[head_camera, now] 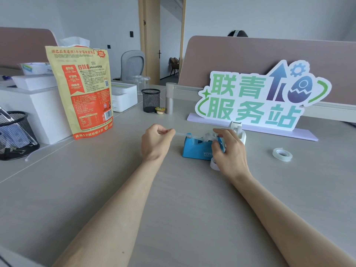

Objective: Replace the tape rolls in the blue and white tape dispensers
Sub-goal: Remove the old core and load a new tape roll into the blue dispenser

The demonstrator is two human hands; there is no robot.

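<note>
A blue tape dispenser point(194, 149) stands on the desk in the middle, with a clear tape roll point(209, 137) seated in it. My left hand point(156, 140) pinches the free end of the tape strip point(181, 134), which is stretched leftward over the cutter. My right hand point(227, 149) holds the dispenser's right end and covers part of it. A white tape dispenser point(238, 130) stands just behind, partly hidden. One loose tape roll point(282, 154) lies to the right. Another small roll point(214, 164) lies under my right hand.
A standing sign point(260, 97) with green characters is behind the dispensers. A yellow-orange snack bag point(84, 89) stands at the left. Black mesh pen cup point(151, 100), small yellow cup point(160, 110), white boxes point(123, 96) and a mesh basket point(15, 133) sit further left.
</note>
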